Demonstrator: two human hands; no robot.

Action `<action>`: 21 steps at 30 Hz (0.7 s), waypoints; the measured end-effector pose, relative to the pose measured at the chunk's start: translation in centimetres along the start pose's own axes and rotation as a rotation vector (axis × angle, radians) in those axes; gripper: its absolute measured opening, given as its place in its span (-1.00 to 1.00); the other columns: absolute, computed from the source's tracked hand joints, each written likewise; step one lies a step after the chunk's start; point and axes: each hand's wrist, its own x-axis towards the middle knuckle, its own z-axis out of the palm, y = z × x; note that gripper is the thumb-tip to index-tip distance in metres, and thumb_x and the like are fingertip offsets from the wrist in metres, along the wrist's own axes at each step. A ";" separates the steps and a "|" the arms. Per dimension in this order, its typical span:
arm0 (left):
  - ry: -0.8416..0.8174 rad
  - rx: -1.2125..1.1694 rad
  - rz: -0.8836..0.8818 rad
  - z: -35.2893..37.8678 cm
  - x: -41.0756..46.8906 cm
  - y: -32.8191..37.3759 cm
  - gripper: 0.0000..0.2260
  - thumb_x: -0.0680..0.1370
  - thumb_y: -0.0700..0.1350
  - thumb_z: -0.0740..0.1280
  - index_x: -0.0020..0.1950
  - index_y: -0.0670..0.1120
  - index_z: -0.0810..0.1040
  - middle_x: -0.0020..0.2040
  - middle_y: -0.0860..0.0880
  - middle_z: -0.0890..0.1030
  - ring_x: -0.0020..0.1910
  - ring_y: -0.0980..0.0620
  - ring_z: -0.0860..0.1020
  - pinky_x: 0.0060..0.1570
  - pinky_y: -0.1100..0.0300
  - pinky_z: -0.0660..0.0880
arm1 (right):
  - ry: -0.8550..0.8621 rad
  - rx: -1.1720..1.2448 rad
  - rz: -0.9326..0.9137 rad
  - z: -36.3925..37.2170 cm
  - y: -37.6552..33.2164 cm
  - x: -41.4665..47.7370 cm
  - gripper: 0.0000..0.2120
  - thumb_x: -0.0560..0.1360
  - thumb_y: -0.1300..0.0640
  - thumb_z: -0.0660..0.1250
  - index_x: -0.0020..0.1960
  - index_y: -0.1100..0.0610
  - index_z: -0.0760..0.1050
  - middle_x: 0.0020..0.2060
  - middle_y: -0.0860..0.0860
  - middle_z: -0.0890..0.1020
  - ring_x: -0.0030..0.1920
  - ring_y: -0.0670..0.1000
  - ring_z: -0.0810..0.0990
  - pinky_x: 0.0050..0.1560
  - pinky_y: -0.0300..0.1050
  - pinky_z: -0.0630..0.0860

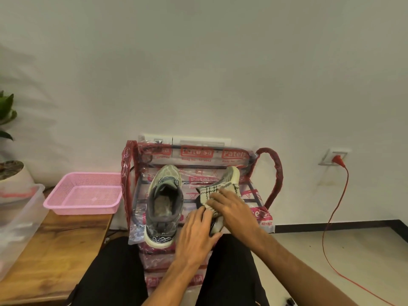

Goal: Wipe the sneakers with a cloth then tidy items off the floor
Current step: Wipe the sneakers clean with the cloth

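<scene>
Rack: a red metal shoe rack (pixel 276 173) wrapped in clear plastic with red print stands against the white wall. It is right in front of the sitting person's knees.
Shoe one: the first sneaker (pixel 164 195) is grey-green mesh with a cream sole. It stands on the left side of the shoe rack's top shelf, heel toward the person and toe toward the wall, apart from both hands.
Shoe two: the second sneaker (pixel 229 175), in the same colours, lies tilted on the right side of that shelf. Only its toe and a bit of dark heel show.
Cloth: a cream cloth (pixel 208 194) with thin black check lines lies over the middle of the second sneaker.
Right hand: the right hand (pixel 231 208) lies flat on the cloth, fingers straight and spread, pressing down.
Left hand: the left hand (pixel 196 230) is at the heel end, fingers on top and thumb below, wrapped round the dark heel. Its fingertips touch the cloth's edge.
Left side: a pink plastic basket (pixel 84 195) sits on a brown wooden bench (pixel 55 250) just beside the shoe rack, with a clear plastic box (pixel 19 217) near it.
Wall: a red cable (pixel 331 217) hangs from a white socket (pixel 333 155) down to the pale floor.
</scene>
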 end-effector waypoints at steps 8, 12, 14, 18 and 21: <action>-0.019 0.079 0.069 -0.4 0.6 0.3 -0.35 0.13 0.14 0.65 0.06 -0.07 0.46 0.16 -0.13 0.59 0.14 -0.10 0.59 0.05 0.09 0.57 | -0.040 -0.042 0.298 -1.2 2.9 1.9 -0.45 0.53 0.29 0.33 0.48 0.11 0.31 0.46 0.08 0.34 0.50 0.14 0.20 0.49 0.01 0.15; -0.054 0.047 0.051 -0.2 0.4 0.1 -0.49 0.49 0.11 0.41 0.33 -0.07 0.36 0.45 -0.10 0.31 0.45 -0.07 0.28 0.35 0.12 0.35 | 0.038 0.157 0.218 -0.2 0.7 0.2 -0.41 0.50 0.40 0.28 0.48 0.08 0.33 0.48 0.03 0.32 0.54 0.09 0.13 0.50 -0.02 0.06; -0.052 0.034 0.045 -0.4 0.2 0.0 -0.50 0.51 0.12 0.38 0.35 -0.04 0.34 0.43 -0.05 0.31 0.43 -0.01 0.28 0.31 0.17 0.38 | 0.031 0.209 0.100 0.2 0.0 -0.7 -0.38 0.41 0.42 0.36 0.43 0.09 0.40 0.44 0.01 0.40 0.51 0.09 0.22 0.47 -0.03 0.11; -0.037 0.032 0.041 -0.3 0.2 0.2 -0.54 0.49 0.12 0.40 0.28 -0.04 0.37 0.43 -0.07 0.32 0.42 -0.04 0.30 0.30 0.14 0.41 | 0.026 0.120 0.170 0.0 1.9 0.0 -0.38 0.40 0.33 0.47 0.41 0.10 0.42 0.41 0.07 0.44 0.47 0.13 0.30 0.45 0.07 0.24; -0.055 0.010 0.025 -0.3 0.4 0.2 -0.54 0.51 0.14 0.36 0.31 -0.02 0.33 0.45 -0.04 0.27 0.44 0.00 0.25 0.34 0.17 0.36 | 0.011 0.169 0.208 -0.8 0.9 0.8 -0.43 0.53 0.34 0.30 0.50 0.09 0.28 0.50 0.05 0.28 0.54 0.12 0.12 0.51 -0.01 0.03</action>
